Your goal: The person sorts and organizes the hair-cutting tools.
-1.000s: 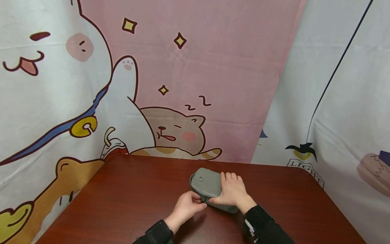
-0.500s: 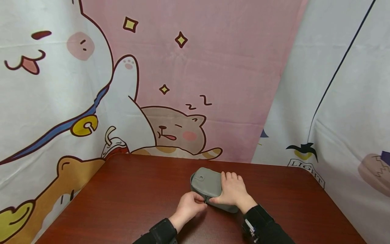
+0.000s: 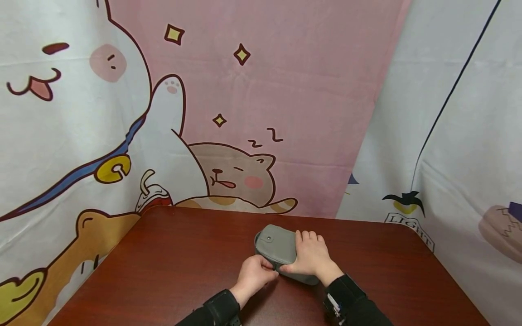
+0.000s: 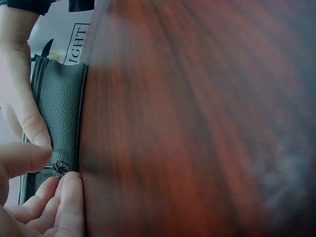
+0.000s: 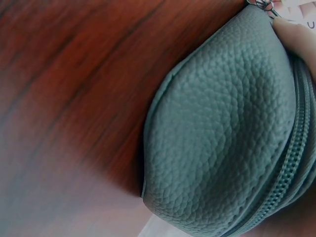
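A grey-green, pebbled leather-look zip pouch (image 3: 278, 242) lies on the table, a small round stud on its top. My right hand (image 3: 311, 256) grips it from above, fingers over the top and thumb along the near edge. At the pouch's near left end, my left hand (image 3: 253, 275) pinches the zipper pull, which carries a round openwork charm (image 4: 61, 168). In the left wrist view the charm shows between thumb and fingertips. The closed-looking zipper teeth (image 5: 291, 170) curve along the side in the right wrist view. My right palm hides the pouch's right part.
The dark red-brown wooden table (image 3: 183, 258) stretches out around the pouch on all sides. Behind its far edge hangs a printed cloth (image 3: 310, 113) with cartoon animals. Dark bands with cameras sit on both wrists.
My left hand has shifted very slightly to the right at the zipper pull, its wrist turning a little. The right hand and the pouch stay in place.
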### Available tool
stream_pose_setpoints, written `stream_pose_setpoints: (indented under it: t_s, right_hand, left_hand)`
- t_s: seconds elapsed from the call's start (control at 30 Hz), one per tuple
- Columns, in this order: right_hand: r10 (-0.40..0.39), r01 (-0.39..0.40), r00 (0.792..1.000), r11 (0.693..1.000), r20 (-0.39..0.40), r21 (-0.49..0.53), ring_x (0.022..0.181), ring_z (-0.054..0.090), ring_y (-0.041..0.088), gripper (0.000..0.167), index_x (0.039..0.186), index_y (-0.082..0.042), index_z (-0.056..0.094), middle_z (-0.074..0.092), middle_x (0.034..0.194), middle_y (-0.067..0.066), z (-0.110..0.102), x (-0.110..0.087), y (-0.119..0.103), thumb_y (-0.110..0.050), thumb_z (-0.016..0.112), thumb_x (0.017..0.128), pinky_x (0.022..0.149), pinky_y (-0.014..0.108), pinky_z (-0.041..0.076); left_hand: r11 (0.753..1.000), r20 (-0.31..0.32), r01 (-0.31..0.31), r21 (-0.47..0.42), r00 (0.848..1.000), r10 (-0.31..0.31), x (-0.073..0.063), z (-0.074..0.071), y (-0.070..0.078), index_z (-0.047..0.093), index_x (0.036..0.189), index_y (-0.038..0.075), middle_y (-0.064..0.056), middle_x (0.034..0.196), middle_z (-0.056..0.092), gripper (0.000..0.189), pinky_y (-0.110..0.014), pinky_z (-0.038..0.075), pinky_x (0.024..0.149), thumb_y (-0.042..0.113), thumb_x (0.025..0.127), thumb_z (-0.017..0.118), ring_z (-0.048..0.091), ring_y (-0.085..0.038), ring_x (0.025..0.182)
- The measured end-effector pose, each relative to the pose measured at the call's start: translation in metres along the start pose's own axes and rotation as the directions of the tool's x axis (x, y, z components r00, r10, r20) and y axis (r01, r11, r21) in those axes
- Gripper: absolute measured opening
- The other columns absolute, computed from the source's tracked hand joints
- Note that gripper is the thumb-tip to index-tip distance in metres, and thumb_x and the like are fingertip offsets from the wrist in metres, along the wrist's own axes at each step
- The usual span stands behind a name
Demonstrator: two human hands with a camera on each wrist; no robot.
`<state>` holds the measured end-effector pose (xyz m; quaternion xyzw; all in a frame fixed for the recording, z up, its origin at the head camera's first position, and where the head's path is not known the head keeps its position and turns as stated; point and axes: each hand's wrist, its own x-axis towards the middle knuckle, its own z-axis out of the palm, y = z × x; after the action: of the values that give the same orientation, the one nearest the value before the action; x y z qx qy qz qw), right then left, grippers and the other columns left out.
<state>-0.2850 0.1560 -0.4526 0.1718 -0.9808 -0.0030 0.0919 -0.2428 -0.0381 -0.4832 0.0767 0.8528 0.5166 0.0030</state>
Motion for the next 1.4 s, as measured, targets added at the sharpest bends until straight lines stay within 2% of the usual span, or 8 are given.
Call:
stream_pose_setpoints:
  t_s: [0.27, 0.5, 0.77, 1.0, 1.23, 1.4]
  right_hand:
    - [0.0, 0.0, 1.0, 1.0, 0.009, -0.01, 0.115, 0.049, 0.039, 0.119, 0.138, 0.007, 0.049, 0.053, 0.127, 0.025, -0.0005, 0.0002, -0.0004, -0.082, 0.068, 0.061, 0.094, 0.055, 0.039]
    - [0.004, -0.004, 1.0, 1.0, 0.013, -0.022, 0.116, 0.048, 0.039, 0.12, 0.138, 0.006, 0.048, 0.053, 0.128, 0.025, 0.0004, 0.0007, 0.0001, -0.083, 0.067, 0.061, 0.094, 0.055, 0.039]
    - [0.003, -0.003, 1.0, 1.0, 0.005, -0.018, 0.115, 0.049, 0.038, 0.121, 0.138, 0.007, 0.049, 0.053, 0.128, 0.025, 0.0021, 0.0005, 0.0002, -0.084, 0.067, 0.06, 0.093, 0.055, 0.039]
    - [0.002, -0.002, 1.0, 1.0, 0.009, -0.013, 0.116, 0.048, 0.039, 0.12, 0.138, 0.007, 0.049, 0.053, 0.128, 0.025, 0.0014, 0.0002, -0.0002, -0.083, 0.068, 0.06, 0.094, 0.055, 0.039]
    - [0.002, -0.002, 1.0, 1.0, 0.009, 0.001, 0.115, 0.048, 0.038, 0.119, 0.138, 0.006, 0.049, 0.053, 0.127, 0.024, 0.0012, 0.0003, -0.0001, -0.082, 0.068, 0.06, 0.094, 0.055, 0.039]
    - [0.004, -0.004, 1.0, 1.0, 0.013, 0.01, 0.115, 0.048, 0.038, 0.119, 0.138, 0.006, 0.049, 0.053, 0.127, 0.024, 0.0015, -0.0002, 0.0002, -0.082, 0.069, 0.061, 0.094, 0.055, 0.039]
  left_hand:
    - [0.999, -0.035, 0.004, 0.046, 0.999, -0.002, 0.0035, 0.0028, 0.0008, 0.069, 0.072, 0.009, 0.005, 0.063, 0.062, 0.015, -0.029, 0.049, 0.05, 0.01, 0.071, 0.084, 0.059, -0.01, 0.051]
    - [0.997, -0.032, 0.03, 0.065, 0.999, -0.028, 0.0058, 0.0039, 0.0021, 0.07, 0.069, 0.01, 0.006, 0.061, 0.061, 0.014, -0.028, 0.048, 0.049, 0.012, 0.071, 0.085, 0.058, -0.01, 0.05]
    - [0.997, -0.053, 0.022, 0.077, 0.998, -0.018, 0.0071, 0.0063, 0.0006, 0.07, 0.068, 0.012, 0.007, 0.061, 0.061, 0.018, -0.027, 0.046, 0.046, 0.018, 0.072, 0.086, 0.058, -0.009, 0.047]
    - [0.995, -0.058, 0.048, 0.091, 0.997, -0.042, 0.008, 0.0062, 0.0009, 0.069, 0.065, 0.013, 0.007, 0.056, 0.061, 0.015, -0.026, 0.046, 0.043, 0.012, 0.072, 0.082, 0.058, -0.008, 0.045]
    - [0.998, -0.056, 0.042, 0.047, 0.998, -0.039, 0.0066, 0.0042, 0.0002, 0.068, 0.067, 0.009, 0.005, 0.058, 0.06, 0.013, -0.026, 0.048, 0.045, 0.007, 0.072, 0.08, 0.058, -0.009, 0.047]
    - [1.0, -0.034, 0.011, 0.022, 0.999, -0.01, 0.005, 0.0023, -0.0003, 0.071, 0.069, 0.006, 0.004, 0.06, 0.061, 0.009, -0.026, 0.049, 0.047, 0.004, 0.074, 0.078, 0.06, -0.009, 0.049]
